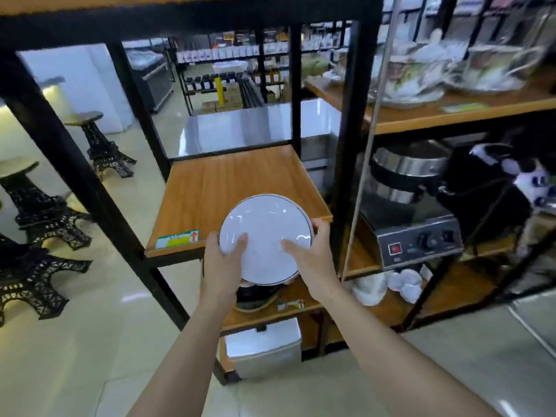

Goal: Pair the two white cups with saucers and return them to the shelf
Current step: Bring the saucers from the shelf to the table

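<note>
A round white saucer [264, 233] with a thin dark rim is held by both hands at the front edge of the wooden shelf board [222, 182]. My left hand [224, 263] grips its left side, thumb on top. My right hand [310, 251] grips its right side, thumb on the face and fingers behind the rim. The saucer tilts toward me and partly overhangs the shelf edge. No white cups show on this shelf; white crockery [404, 282] lies on the lower right shelf.
Black metal uprights [349, 139] frame the shelf. A steel appliance with knobs [418, 239] stands in the right bay, wrapped tableware [451, 73] above it. A dark pot [255, 293] sits below the saucer. Black tower-shaped stools [45, 212] stand on the floor at left.
</note>
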A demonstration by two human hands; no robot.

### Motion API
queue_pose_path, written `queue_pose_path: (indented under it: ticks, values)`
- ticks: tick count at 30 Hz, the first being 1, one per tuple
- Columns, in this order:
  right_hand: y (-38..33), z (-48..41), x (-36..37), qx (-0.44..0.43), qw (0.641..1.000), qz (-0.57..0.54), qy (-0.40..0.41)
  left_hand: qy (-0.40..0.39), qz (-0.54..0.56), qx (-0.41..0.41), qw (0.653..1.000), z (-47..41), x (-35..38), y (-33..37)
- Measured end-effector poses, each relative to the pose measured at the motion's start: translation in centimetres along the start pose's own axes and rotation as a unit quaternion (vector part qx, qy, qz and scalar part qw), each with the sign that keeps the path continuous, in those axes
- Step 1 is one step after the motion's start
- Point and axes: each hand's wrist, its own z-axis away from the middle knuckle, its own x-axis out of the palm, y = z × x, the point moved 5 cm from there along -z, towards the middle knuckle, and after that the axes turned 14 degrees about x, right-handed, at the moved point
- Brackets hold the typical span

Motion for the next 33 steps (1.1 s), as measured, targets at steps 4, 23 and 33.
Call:
queue_pose_path:
  ticks: [4, 23, 33]
  values:
    - [0.4, 5.6, -5.8, -0.009, 0.996, -0.026, 0.080, -0.088, 0.039, -0.010, 0.995, 4.5, 3.8, 1.9]
    - [5.5, 37.9, -42.4, 0.009, 0.843, -0.123, 0.524, -0.508, 0.108, -0.034, 0.854, 40.3, 32.3, 12.4]
    - [9.3, 52.1, -59.0, 0.034, 0.779, -0.115, 0.615, -0.610, 0.137, -0.073, 0.777, 61.1, 43.6, 17.1]
